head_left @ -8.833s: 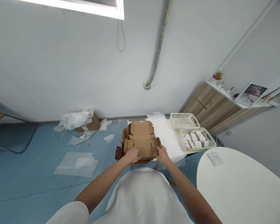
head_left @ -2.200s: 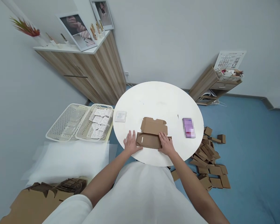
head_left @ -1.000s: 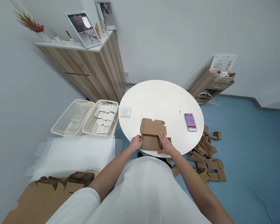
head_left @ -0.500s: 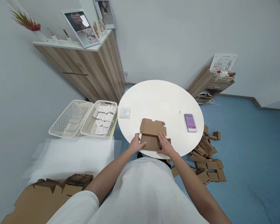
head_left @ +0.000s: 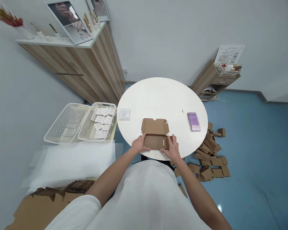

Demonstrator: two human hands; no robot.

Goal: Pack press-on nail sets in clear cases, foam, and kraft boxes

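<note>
A brown cardboard box (head_left: 155, 142) lies at the near edge of the round white table (head_left: 163, 95). Its lid flap stands folded back, away from me, and its tray part faces up with a small white mark inside. My left hand (head_left: 139, 144) grips the box's left side, thumb over the near edge. On the opposite side my right hand (head_left: 172, 149) holds the right wall, fingers behind it and thumb at the front. A flat clear case (head_left: 125, 114) lies left of the box. Over on the right is a purple packet (head_left: 194, 122), blurred out.
Two white baskets, one with clear cases (head_left: 73, 123) and one with white cards (head_left: 103, 119), stand left of the table. White sheets (head_left: 79, 159) and flat cardboard (head_left: 43, 207) lie nearer me. Folded boxes (head_left: 211, 159) are heaped on the floor at right.
The lid flap has swung further back, opening the box. My right hand has shifted from the lid to the right wall. The view has moved slightly.
</note>
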